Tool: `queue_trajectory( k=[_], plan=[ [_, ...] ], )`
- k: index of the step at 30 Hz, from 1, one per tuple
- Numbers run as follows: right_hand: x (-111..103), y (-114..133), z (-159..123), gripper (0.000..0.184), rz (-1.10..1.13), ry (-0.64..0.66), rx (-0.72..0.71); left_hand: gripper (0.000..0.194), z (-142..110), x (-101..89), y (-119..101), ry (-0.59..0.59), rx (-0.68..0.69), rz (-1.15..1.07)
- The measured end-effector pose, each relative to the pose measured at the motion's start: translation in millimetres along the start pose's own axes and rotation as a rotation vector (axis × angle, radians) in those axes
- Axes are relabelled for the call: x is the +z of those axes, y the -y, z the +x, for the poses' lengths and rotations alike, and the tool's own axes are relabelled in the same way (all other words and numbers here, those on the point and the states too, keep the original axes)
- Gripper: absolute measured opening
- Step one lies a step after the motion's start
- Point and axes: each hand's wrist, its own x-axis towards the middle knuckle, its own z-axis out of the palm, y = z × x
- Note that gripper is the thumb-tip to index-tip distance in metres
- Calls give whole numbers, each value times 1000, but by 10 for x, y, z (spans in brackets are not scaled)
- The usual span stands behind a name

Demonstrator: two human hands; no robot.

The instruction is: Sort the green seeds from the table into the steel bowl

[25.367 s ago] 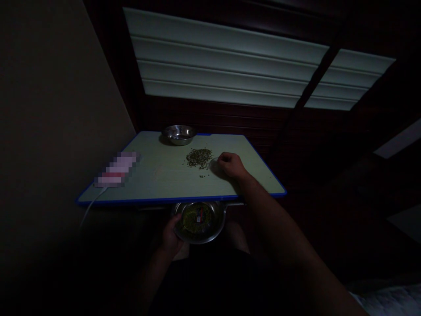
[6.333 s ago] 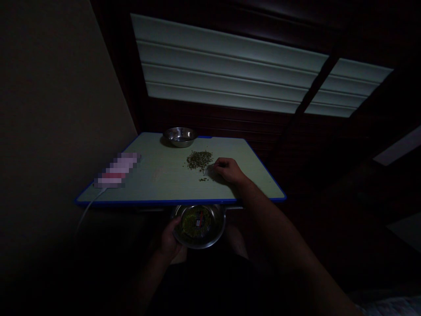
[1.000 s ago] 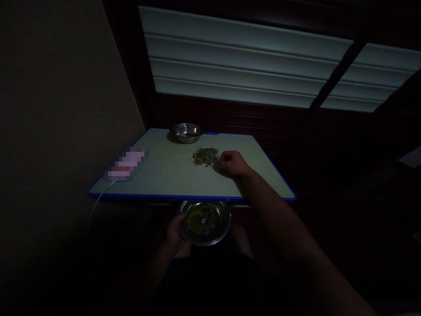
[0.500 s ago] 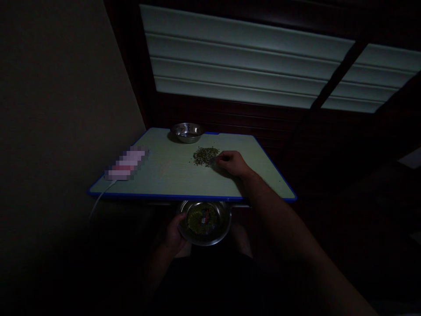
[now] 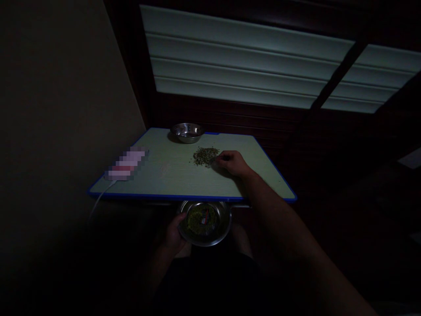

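Nearest, the left hand [image 5: 176, 235] grasps the left rim of a metal bowl [image 5: 226, 221], below the front edge of the table [image 5: 177, 177]. Farther on, the right hand [image 5: 233, 163] has its fingers bent inward; whether they pinch something, I cannot tell. The pile of grains [image 5: 204, 155] lies just left of these fingertips, much nearer to this hand, and seems longer from side to side. Behind it, to the left, stands a second bowl [image 5: 188, 139].

The left hand [image 5: 175, 232] grips a bowl [image 5: 224, 226] (metal).
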Motion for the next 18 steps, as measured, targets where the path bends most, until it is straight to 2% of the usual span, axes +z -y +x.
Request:
queue_trajectory(
  k=[8, 14, 18],
  plan=[
    [-4, -37, 9, 19, 10, 53, 5, 20, -35, 43, -9, -41, 27, 35],
    [-12, -42, 11, 18, 26, 38, 9, 22, -46, 46, -18, -9, 25, 25],
    [-9, -49, 14, 16, 52, 81, 21, 22, -53, 65, -26, -44, 7, 10]
  ],
)
